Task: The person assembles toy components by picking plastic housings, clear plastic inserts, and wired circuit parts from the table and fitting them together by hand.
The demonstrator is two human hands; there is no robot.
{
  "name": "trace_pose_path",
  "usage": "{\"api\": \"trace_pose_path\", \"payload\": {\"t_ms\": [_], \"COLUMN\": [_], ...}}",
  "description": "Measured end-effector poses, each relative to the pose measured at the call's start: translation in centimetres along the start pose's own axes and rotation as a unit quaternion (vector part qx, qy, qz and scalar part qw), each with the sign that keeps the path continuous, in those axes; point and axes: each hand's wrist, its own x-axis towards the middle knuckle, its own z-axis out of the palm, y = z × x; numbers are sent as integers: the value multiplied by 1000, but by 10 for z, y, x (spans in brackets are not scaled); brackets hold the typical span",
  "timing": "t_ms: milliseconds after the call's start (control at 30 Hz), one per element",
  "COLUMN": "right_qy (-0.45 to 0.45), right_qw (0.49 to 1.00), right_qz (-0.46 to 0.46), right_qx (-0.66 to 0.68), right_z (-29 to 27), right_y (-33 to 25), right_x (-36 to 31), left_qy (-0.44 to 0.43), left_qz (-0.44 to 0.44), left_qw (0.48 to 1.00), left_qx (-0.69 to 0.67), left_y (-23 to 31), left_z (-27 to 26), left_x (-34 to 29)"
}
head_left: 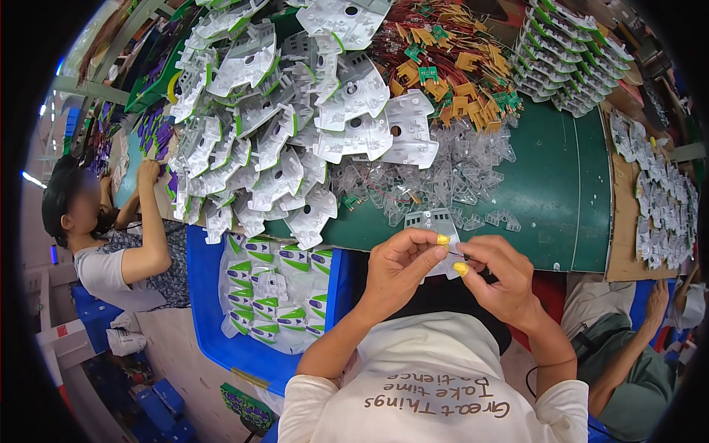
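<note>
At the near edge of the green table, my left hand [402,267] is closed on a pale plastic shell [427,220], which has a row of small slots along its far end. My right hand [504,277] is in a pinch just right of it, with a thin dark strand [455,253] running from its fingertips toward my left fingers. I cannot tell whether the strand is a wire or a slim tool. Yellow coverings wrap a left fingertip and the right thumb tip. The fingers hide much of the shell's lower part.
Green-edged white shells [284,133] pile high at the left, beside clear plastic parts [443,166] and yellow-and-green wired connectors [461,70]. Stacked shells [569,59] stand far right. A blue bin [203,295] holds finished-looking casings. Co-workers [122,258] sit on both sides.
</note>
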Motion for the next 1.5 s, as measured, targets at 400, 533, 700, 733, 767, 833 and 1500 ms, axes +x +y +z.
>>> {"api": "trace_pose_path", "payload": {"t_ms": [400,533,700,733,767,833,1500], "right_qy": [-79,-93,-124,-152,-151,-159,-222], "right_qw": [996,996,977,961,960,950,937], "right_qz": [-16,17,56,81,81,96,-113], "right_qx": [-23,6,164,218,219,250,-244], "right_z": [4,8,7,7,9,12,23], "right_y": [-2,-1,8,9,10,12,29], "right_x": [1,-3,-11,-12,-11,-9,12], "left_qy": [42,25,-21,-61,-101,-84,-22], "left_qz": [55,68,-9,-135,-256,-275,260], "left_qw": [992,985,997,985,931,920,841], "left_qx": [108,159,69,-87,-238,-265,474], "left_y": [-10,-10,2,-2,-3,1,-23], "left_z": [3,-6,-15,-21,-25,-25,-37], "left_x": [-17,-22,-26,-24,-22,-22,-5]}}
